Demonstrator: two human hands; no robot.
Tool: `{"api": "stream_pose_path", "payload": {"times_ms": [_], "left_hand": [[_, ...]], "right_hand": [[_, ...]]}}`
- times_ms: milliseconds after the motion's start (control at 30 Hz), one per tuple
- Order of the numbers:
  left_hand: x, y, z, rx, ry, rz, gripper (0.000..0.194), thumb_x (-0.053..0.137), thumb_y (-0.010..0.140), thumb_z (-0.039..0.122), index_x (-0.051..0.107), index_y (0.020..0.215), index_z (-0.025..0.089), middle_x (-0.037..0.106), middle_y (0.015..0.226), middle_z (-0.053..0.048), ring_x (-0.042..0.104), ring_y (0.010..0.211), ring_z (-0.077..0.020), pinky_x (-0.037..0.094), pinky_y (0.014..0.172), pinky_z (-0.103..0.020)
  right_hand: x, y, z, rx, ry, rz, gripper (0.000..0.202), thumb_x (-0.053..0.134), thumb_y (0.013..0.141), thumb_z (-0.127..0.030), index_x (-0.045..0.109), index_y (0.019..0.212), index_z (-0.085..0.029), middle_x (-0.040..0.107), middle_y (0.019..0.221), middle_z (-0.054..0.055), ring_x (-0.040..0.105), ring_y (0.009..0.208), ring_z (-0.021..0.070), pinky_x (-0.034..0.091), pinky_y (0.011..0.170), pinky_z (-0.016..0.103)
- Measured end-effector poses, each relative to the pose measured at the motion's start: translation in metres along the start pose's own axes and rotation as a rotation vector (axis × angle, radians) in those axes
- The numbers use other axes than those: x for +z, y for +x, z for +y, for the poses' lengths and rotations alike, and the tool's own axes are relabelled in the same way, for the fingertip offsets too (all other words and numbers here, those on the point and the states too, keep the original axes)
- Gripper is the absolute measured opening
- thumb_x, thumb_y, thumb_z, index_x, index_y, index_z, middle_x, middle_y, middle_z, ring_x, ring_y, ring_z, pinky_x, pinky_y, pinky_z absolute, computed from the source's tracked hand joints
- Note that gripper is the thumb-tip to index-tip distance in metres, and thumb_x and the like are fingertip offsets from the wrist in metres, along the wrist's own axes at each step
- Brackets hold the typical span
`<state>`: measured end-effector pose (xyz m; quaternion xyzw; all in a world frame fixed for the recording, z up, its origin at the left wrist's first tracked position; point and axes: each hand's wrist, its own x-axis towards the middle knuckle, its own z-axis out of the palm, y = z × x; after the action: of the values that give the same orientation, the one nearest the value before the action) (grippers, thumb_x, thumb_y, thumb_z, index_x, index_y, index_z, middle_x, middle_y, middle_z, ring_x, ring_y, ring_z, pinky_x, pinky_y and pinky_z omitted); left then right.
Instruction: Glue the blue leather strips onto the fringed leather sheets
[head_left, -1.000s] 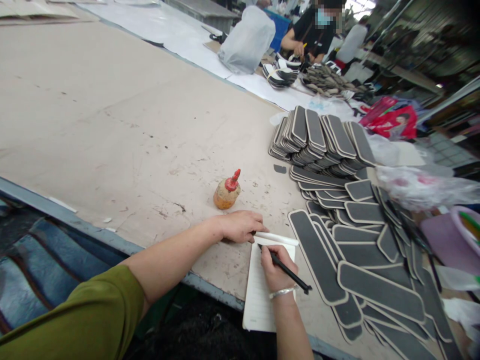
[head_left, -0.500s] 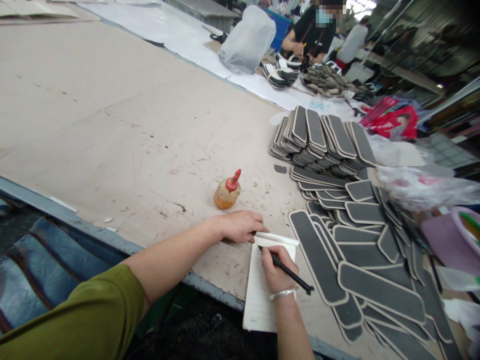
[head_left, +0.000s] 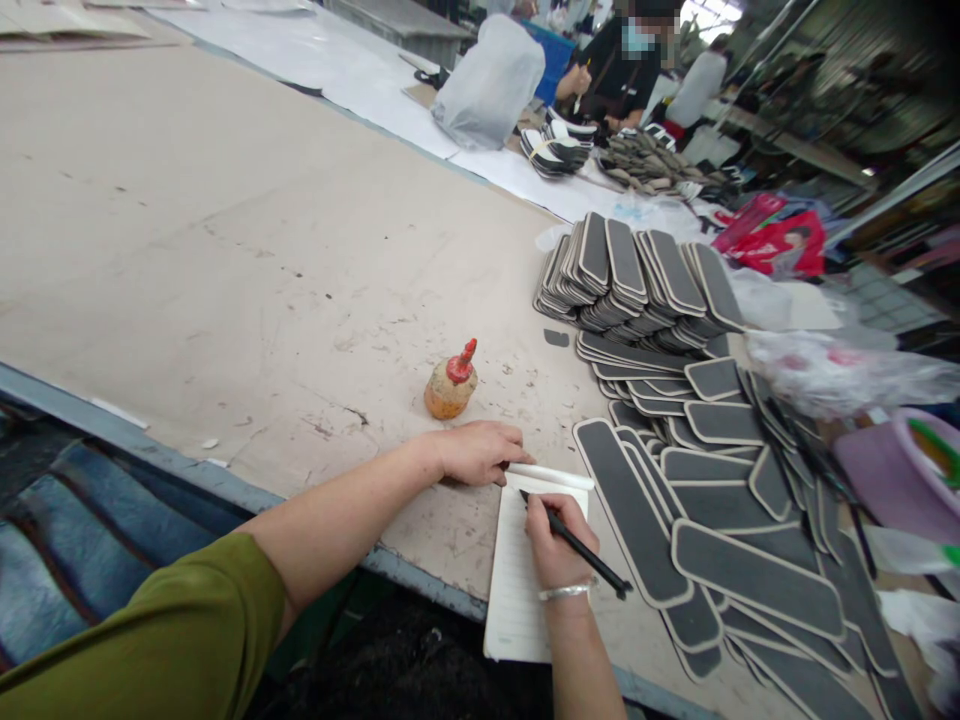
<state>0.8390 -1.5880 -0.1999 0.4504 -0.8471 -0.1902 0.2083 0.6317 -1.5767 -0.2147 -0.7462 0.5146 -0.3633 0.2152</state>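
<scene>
A lined notepad (head_left: 514, 610) lies at the table's front edge, its upper pages folded back along the top. My right hand (head_left: 559, 540) is closed around a black pen (head_left: 589, 555), with the tip at the upper part of the page. At the pad's top left corner, my left hand (head_left: 480, 452) holds the folded edge, its fingers bent and partly hidden. Just beyond that hand stands a stained, orange-bottomed bottle (head_left: 450, 392) with a red nozzle. To the right of the pad are loose grey strips with pale borders (head_left: 634, 510).
Neat stacks of similar grey pieces (head_left: 626, 270) stand farther back. A purple bucket (head_left: 874, 470) and clear plastic bags (head_left: 847, 370) are at the right. Across the table, a person in dark clothes (head_left: 619, 70) works beside a white plastic bag (head_left: 491, 85) and piled parts (head_left: 645, 160).
The pen and my right hand have shifted very slightly on the page. The view has moved a little. Across the table, the person's hand has moved left.
</scene>
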Motion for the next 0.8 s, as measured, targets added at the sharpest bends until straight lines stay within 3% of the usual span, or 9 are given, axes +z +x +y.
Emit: {"api": "stream_pose_path", "payload": {"times_ms": [800], "left_hand": [[0.0012,0.0002,-0.0013,0.016,-0.014,0.023,0.040,0.066,0.079,0.020,0.062,0.119,0.022,0.061,0.098,-0.005,0.058,0.093,-0.0200,0.045,0.082,-0.026]], "right_hand": [[0.0021,0.0015,0.0007,0.005,0.012,-0.012,0.028,0.061,0.078,-0.048,0.064,0.070,-0.022,0.060,0.055,-0.003,0.056,0.052,0.0137,0.044,0.056,0.026]]}}
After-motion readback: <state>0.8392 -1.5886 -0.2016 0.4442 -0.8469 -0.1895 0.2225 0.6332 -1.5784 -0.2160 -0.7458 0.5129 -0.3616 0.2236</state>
